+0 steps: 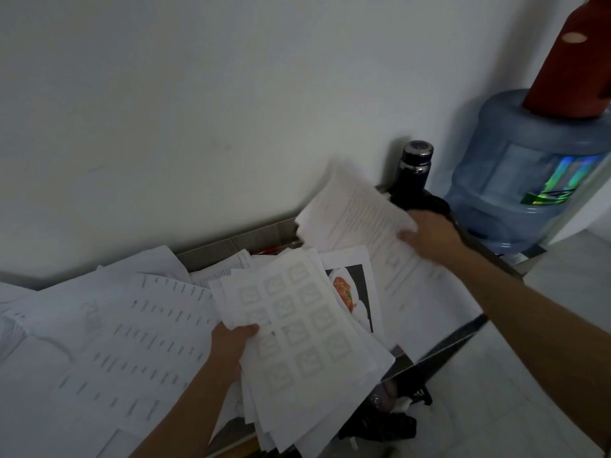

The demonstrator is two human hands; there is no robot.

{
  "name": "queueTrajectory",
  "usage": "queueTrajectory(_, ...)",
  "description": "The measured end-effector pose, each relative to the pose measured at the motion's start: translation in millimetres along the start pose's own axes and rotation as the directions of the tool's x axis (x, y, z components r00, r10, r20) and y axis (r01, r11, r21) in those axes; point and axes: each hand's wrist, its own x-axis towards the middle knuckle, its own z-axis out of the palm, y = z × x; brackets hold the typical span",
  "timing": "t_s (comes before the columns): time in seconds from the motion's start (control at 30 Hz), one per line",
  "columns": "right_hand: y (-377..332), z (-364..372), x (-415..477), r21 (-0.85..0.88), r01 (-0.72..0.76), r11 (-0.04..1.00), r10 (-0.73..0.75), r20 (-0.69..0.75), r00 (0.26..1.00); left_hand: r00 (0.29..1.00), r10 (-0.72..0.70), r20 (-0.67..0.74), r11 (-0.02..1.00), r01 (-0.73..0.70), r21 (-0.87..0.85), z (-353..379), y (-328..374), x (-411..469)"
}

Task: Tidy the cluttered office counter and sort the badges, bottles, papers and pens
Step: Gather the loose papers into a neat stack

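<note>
My left hand [231, 342] grips a thick stack of white papers [304, 342], its top sheet printed with a grid of small pictures. Farther right, my right hand [426, 234] holds a bundle of text-printed sheets [353, 213] lifted off the counter. More loose papers [132, 325] cover the steel counter [231, 246] on the left. A sheet with a food photo [350, 292] lies between the two stacks. A dark flask with a metal cap [413, 170] stands at the back right, just behind my right hand. A red pen [269, 250] peeks out near the wall.
A big blue water jug [529, 180] with a red object [575, 61] on top stands right of the counter. Dark items [390, 421] lie on the floor below the counter's edge. A white wall runs behind.
</note>
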Motion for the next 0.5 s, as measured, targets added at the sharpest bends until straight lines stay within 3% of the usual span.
queueTrajectory(0.13,-36,-68,-2,-0.015,0.128,0.992,-0.127,-0.287,0.95,1.0,-0.012,0.0,1.0,0.012,-0.002,2,3,-4)
queueTrajectory(0.23,-52,-98,-11,0.252,0.216,0.943,-0.124,-0.337,0.933,0.999,-0.024,0.041,0.998,0.027,-0.054,0,5,-8)
queueTrajectory(0.37,-61,-88,-21,0.587,0.135,0.799,-0.035,-0.178,0.983,0.993,-0.08,0.087,0.979,0.095,-0.183,-2,10,-7)
queueTrajectory(0.5,-56,-9,-31,0.771,-0.156,0.618,-0.015,0.21,0.978,0.956,-0.139,0.258,0.902,0.23,-0.366,-7,14,-14)
